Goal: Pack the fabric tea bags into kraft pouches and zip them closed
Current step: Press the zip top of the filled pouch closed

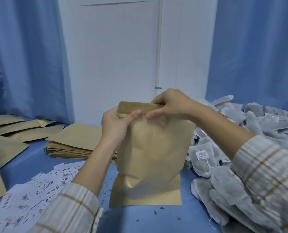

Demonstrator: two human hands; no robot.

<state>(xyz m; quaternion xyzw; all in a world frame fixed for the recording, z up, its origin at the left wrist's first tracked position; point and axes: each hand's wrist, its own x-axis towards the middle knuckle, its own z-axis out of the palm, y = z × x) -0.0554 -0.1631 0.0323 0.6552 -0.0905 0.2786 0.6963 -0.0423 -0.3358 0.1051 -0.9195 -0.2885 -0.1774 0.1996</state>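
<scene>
So there's a kraft pouch (150, 155) standing upright on the blue tabletop (156, 219), pretty much dead center near the front edge, bulging a bit in the middle. Both hands are up at its top strip. The left hand (116, 123) pinches the left end, thumb flat across the front and fingers curled round behind. The right hand (170, 105) pinches the strip just beside it, thumb in front, fingers hooked over the top edge. The top looks folded or pressed flat; can't tell if the zip is fully shut.

Over on the right side there's a big heap of grey fabric tea bags (251, 148), a few with little white tags. A stack of flat pouches (79, 143) sits behind the left arm, more loose ones toward the far left edge. Printed paper labels (34, 192) are scattered at the front left. Bits of tea crumbs (158, 210) lie around the pouch's base.
</scene>
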